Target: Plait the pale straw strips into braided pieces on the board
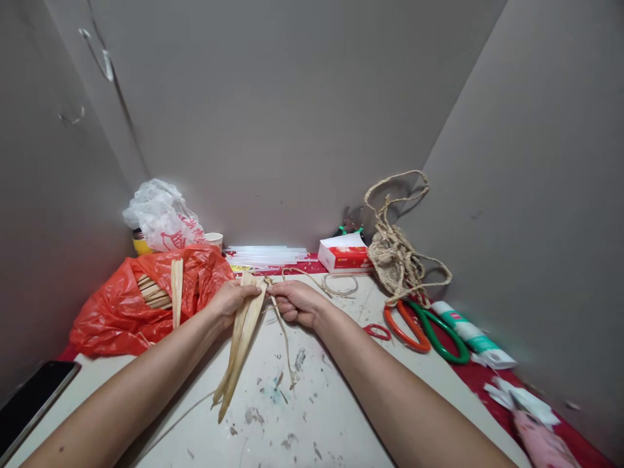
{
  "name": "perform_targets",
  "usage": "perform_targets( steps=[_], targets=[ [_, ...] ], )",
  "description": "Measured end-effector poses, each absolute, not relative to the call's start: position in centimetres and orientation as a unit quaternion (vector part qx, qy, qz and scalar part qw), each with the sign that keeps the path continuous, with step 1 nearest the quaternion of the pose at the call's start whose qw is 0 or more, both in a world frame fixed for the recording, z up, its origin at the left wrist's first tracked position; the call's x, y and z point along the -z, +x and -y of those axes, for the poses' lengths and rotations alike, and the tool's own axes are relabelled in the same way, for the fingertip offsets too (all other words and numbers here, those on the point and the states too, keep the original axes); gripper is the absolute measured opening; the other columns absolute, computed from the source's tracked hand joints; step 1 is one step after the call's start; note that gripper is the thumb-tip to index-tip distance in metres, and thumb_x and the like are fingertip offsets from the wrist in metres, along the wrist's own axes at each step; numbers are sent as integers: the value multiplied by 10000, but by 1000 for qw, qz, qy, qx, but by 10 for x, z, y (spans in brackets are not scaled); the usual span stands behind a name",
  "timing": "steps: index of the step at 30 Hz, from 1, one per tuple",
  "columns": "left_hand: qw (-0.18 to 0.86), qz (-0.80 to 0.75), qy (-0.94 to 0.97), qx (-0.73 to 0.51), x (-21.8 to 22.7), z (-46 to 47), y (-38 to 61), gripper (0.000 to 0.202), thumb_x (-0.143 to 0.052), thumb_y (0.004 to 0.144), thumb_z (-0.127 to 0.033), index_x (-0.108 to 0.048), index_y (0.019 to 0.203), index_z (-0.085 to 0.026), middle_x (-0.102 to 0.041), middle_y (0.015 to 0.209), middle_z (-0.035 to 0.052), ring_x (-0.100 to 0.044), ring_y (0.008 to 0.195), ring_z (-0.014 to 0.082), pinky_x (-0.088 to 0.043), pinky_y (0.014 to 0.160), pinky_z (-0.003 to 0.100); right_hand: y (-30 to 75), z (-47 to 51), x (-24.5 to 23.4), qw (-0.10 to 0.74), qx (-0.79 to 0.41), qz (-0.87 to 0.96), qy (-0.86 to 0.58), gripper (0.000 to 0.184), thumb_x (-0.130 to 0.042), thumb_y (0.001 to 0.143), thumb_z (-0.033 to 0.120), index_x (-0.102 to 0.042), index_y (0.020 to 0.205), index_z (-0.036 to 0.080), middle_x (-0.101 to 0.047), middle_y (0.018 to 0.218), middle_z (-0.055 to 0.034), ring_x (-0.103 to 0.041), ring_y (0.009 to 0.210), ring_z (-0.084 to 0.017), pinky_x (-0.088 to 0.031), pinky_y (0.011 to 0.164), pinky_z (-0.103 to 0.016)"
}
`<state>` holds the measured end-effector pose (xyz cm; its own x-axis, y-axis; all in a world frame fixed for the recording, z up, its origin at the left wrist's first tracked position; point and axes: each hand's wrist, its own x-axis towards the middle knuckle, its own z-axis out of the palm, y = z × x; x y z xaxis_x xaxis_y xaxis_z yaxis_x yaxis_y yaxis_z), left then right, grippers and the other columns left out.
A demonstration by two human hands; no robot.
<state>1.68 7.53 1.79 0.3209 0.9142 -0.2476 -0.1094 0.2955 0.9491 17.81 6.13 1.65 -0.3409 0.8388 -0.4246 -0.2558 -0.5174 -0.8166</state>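
My left hand point(233, 300) is closed on a bundle of flat, pale dried leaf strips point(244, 331), whose pointed ends hang down toward me over the board. Right beside it my right hand point(295, 302) pinches at the top edge of the strips, where a thin twisted cord point(283, 328) is knotted. One end of that cord dangles below my right fingers onto the board, and another length trails away behind them. What exactly lies between my right fingertips is partly hidden, but the cord runs into them.
A red plastic bag point(112, 299) of dried strips sits left, a phone point(36, 406) nearer. Glue sticks point(268, 255) and a small red-and-white box point(344, 255) lie behind. At right are coiled braided rope point(394, 260), orange-and-green-handled scissors point(446, 335) and a white-and-teal tube point(472, 335).
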Motion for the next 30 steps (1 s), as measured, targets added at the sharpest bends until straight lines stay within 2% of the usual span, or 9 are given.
perform_targets(
  steps=[5,10,16,22,30],
  targets=[
    [670,-454,425,-405,-11,-77,19,283,-770,474,-192,-655,720,-110,-682,649,63,-613,558,153,-480,603,263,178,-60,-17,368,-745,326,-451,212,-528,791,139,-381,641,172,-279,419,105,-179,318,-6,-104,310,-109],
    [656,-458,446,-401,-12,-73,22,208,-749,500,-195,-653,672,-127,-665,609,42,-588,527,139,-460,555,250,175,-59,-15,366,-728,354,-459,212,-573,733,127,-388,639,175,-265,417,114,-180,321,-6,-112,307,-115],
    [647,-452,471,-394,-14,-68,23,170,-737,530,-208,-645,655,-138,-668,621,37,-574,520,130,-447,539,242,170,-56,-20,367,-701,365,-490,208,-543,690,92,-369,618,182,-291,396,107,-200,311,-10,-113,304,-125],
    [652,-446,488,-372,-12,-67,21,229,-758,534,-245,-662,708,-133,-683,662,49,-598,554,149,-457,568,257,168,-54,-20,352,-674,398,-513,217,-538,667,93,-360,584,184,-295,375,101,-196,305,-10,-104,299,-131],
    [678,-437,469,-361,-10,-66,17,271,-779,504,-280,-656,686,-122,-662,606,50,-589,533,147,-462,590,270,168,-57,-14,340,-678,407,-509,230,-551,645,95,-356,569,192,-296,340,105,-179,295,-12,-104,293,-136]
  ],
)
